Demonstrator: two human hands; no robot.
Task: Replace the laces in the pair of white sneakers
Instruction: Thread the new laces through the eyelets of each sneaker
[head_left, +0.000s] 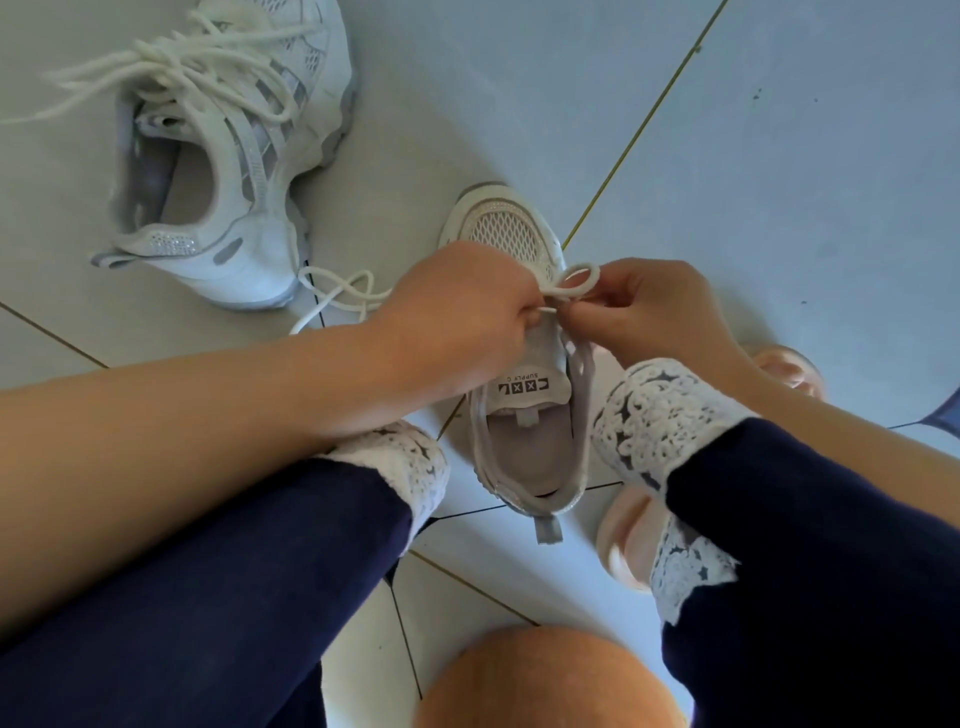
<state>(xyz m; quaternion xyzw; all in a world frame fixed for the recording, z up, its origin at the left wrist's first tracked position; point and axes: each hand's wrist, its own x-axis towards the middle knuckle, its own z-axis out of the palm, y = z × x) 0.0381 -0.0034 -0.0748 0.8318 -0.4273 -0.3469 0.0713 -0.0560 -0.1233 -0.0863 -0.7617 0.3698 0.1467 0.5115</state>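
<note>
Squatting over the floor (779, 156), you keep the near sneaker (524, 457) between your feet, heel toward you, so the eyelet rows face up within easy reach. Item: left hand (457, 306), fingers curled, pinching the lace (576, 283) at the front of the tongue, probably to steady its end. Item: right hand (660, 312), pinching the same lace just beside it, with a small loop above the fingers. Slack trails left over the tiles. Eyelet being worked: hidden by the hands. Item, farthest: second sneaker (249, 249), well apart at upper left, its cords (208, 57) loosely threaded; whether done, I cannot tell.
</note>
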